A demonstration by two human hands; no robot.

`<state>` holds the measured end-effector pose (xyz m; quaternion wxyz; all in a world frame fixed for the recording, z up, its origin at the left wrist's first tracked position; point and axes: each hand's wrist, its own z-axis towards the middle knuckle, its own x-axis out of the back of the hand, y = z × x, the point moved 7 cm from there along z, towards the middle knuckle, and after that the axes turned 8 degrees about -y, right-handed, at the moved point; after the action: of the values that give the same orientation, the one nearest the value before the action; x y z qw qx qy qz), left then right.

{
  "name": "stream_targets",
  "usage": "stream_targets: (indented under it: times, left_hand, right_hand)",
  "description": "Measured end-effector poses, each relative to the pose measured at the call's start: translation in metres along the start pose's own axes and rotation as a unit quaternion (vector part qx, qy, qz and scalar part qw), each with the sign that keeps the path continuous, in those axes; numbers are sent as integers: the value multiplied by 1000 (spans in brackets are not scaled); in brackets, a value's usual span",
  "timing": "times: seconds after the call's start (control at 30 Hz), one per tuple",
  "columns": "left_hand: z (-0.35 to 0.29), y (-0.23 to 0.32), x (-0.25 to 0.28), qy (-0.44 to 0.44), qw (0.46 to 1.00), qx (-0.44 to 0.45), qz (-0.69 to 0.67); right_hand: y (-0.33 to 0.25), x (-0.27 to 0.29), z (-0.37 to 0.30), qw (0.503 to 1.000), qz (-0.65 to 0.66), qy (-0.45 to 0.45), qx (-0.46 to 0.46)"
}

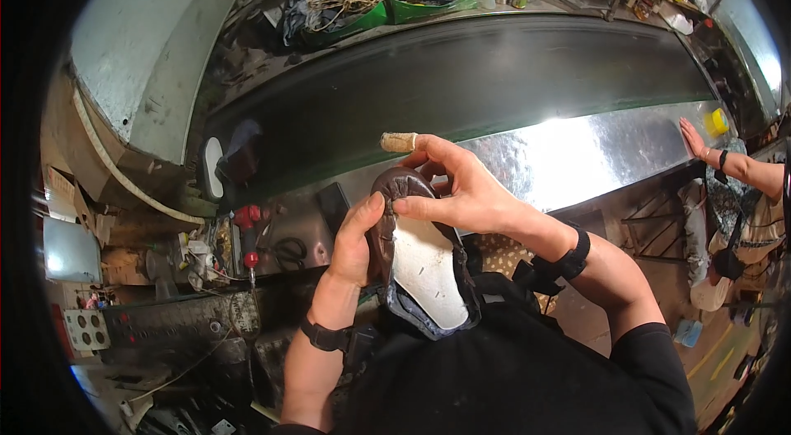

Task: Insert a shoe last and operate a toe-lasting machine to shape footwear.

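Between my two hands, close to my chest, is a dark brown shoe upper [381, 235] with its underside turned up. A white insole board [424, 266] covers the middle of that underside, and the brown edge is folded in around the toe. My left hand [353, 250] grips the shoe's left side, its thumb up near the toe. From the right, my right hand [474, 192] holds the toe end, its thumb pressed on the folded edge. A tan wrap [399, 142] covers one right fingertip, which points away from the shoe. The remaining right fingers are partly hidden behind it.
A dark conveyor belt [461, 64] runs across ahead, with a metal ledge [511, 147] along its near side. Another shoe with a white sole [213, 167] lies at its left end. Scissors [290, 252] and a red tool [247, 221] sit left. A co-worker's hand [693, 137] touches the ledge at right.
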<state>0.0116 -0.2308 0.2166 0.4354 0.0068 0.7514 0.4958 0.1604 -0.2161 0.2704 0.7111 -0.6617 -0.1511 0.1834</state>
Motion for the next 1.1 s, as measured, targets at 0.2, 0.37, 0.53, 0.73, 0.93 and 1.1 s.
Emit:
stream_targets:
  times: [0.2,0.37,0.53,0.73,0.93,1.1]
  left_hand:
    - [1,3,1,14,999,5,38]
    - [5,6,6,36,999,-18,33]
    - [7,8,13,48,999,-10,17]
    - [11,19,24,81,988,23,131]
    - [10,26,24,80,956,-22,280]
    - [10,26,27,94,962,-10,258]
  right_hand:
    - [-4,-3,6,998,-45,33,4]
    - [0,-2,8,994,-88,60,2]
    - [24,-18,-2,987,160,-17,-27]
    - [29,-15,-4,987,156,25,17]
    - [27,-17,-1,993,97,41,60]
    - [34,-16,2,992,109,47,33]
